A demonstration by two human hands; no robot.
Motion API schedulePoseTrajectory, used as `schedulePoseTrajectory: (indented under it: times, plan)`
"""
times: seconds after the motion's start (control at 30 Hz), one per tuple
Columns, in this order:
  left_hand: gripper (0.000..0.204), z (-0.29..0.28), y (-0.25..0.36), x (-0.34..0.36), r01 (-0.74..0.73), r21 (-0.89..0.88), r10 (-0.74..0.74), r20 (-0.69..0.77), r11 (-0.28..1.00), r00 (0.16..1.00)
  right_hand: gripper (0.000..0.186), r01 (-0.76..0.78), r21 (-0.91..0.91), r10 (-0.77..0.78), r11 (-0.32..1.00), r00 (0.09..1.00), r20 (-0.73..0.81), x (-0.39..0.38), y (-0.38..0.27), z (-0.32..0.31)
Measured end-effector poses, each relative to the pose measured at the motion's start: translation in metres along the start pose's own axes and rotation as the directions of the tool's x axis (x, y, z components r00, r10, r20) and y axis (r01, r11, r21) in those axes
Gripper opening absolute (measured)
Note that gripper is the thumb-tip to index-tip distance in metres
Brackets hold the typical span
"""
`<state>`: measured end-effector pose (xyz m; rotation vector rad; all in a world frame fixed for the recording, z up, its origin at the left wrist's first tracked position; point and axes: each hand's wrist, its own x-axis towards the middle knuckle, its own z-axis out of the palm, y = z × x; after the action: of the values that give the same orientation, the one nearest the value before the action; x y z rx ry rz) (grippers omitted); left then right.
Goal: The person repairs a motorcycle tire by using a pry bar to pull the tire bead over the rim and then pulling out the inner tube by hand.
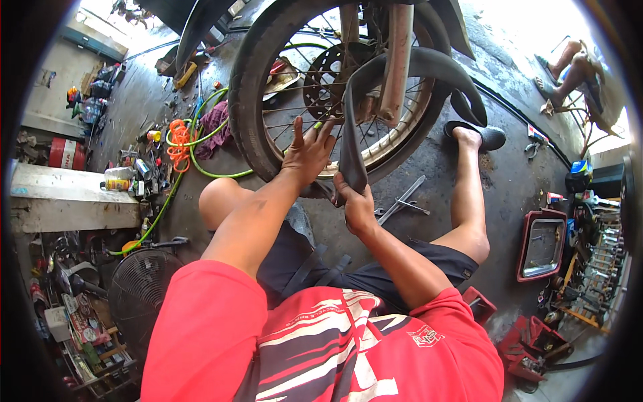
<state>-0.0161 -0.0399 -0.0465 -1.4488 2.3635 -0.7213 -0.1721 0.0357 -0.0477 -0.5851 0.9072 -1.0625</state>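
Observation:
A spoked motorcycle front wheel (244, 100) with a black tyre stands in front of me, still between the fork legs (398, 63). A limp black inner tube (353, 144) loops up past the fork and hangs over the tyre's right side. My right hand (358, 208) is closed around the tube's lower part by the bottom of the rim. To its left, my left hand (309, 154) reaches up at the spokes with fingers apart. A small yellow-green piece (318, 125) shows by its fingertips; whether they touch it I cannot tell.
Crossed wrenches (403, 202) lie on the floor right of my hands. A green hose (194, 137) and orange coiled hose (179, 144) lie left, above a fan (142, 285). A red-rimmed tray (541, 244) and hand tools (608, 248) are at right. Another person's legs (573, 67) show at far right.

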Motion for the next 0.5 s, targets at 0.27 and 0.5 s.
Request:
schedulePoseTrajectory:
  times: [0.27, 0.5]
  plan:
    - [0.055, -0.009, 0.002, -0.004, -0.053, 0.156, 0.072, -0.121, 0.986, 0.990, 0.040, 0.093, -0.259, -0.049, 0.961, 0.984, 0.171, 0.017, 0.037, -0.023]
    - [0.048, -0.008, -0.008, 0.006, -0.310, 0.339, 0.428, -0.364, 0.888, 0.827, 0.039, 0.155, 0.028, -0.157, 0.987, 0.982, 0.106, 0.011, 0.061, -0.027]
